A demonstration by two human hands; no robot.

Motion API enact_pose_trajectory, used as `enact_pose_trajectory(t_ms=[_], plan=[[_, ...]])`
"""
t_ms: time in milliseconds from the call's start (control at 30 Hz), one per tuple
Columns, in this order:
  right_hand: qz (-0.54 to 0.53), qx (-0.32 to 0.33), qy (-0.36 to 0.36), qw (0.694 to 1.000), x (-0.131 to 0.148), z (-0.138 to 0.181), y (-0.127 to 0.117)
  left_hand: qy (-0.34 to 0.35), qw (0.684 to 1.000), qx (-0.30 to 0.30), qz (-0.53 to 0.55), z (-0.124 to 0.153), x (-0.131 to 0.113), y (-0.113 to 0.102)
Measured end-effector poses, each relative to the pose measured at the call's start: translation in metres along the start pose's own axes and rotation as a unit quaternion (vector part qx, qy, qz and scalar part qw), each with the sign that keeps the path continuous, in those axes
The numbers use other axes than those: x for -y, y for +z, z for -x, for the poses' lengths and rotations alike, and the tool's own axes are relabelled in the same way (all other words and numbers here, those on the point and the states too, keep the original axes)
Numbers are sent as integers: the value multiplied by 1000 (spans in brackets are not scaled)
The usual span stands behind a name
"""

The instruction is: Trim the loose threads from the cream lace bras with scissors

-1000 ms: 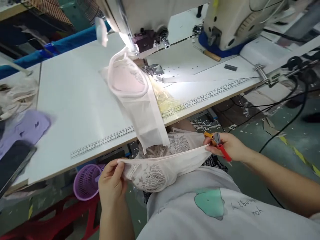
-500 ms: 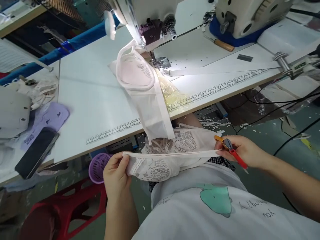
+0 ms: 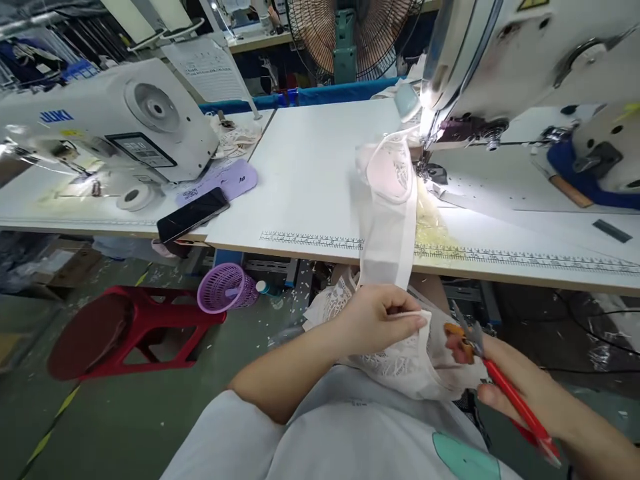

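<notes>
My left hand [image 3: 380,320] pinches the edge band of a white lace bra [image 3: 400,357] gathered over my lap. My right hand [image 3: 505,373] is to the right of the bra, with small scissors [image 3: 467,337] held in it, blades pointing up and away. An orange finger loop sits at the fingers, and a long red handle runs down past the palm; whether it is a separate tool I cannot tell. A pale pink bra cup [image 3: 390,170] lies beside the sewing machine's needle, its white band [image 3: 387,240] hanging over the table edge.
The sewing machine [image 3: 500,60] stands above the white table [image 3: 310,167]. To the left are a black phone [image 3: 193,215], a purple template [image 3: 237,179] and a second machine [image 3: 110,127]. Below stand a purple basket [image 3: 225,287] and a red stool [image 3: 145,327].
The view has swung left. My left hand has moved right along the bra's edge, close to the right hand. The right hand no longer stretches the edge; the scissors have turned in it.
</notes>
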State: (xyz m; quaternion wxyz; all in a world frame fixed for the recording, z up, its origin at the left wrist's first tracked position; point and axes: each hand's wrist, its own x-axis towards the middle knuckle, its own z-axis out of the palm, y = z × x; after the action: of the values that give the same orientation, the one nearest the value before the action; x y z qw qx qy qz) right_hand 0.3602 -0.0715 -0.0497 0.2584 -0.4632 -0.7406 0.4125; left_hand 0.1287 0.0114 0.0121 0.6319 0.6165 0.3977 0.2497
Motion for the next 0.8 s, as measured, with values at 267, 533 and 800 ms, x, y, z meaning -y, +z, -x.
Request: enact_pose_trajectory(t_ms=[267, 533, 800], plan=[[44, 106, 31, 993, 16, -27, -3, -38, 999, -6, 31, -7, 0, 2], [58, 96, 89, 990, 14, -19, -2, -89, 996, 7, 31, -16, 7, -1], [64, 74, 83, 992, 8, -15, 7, -115, 991, 24, 63, -21, 6, -5]])
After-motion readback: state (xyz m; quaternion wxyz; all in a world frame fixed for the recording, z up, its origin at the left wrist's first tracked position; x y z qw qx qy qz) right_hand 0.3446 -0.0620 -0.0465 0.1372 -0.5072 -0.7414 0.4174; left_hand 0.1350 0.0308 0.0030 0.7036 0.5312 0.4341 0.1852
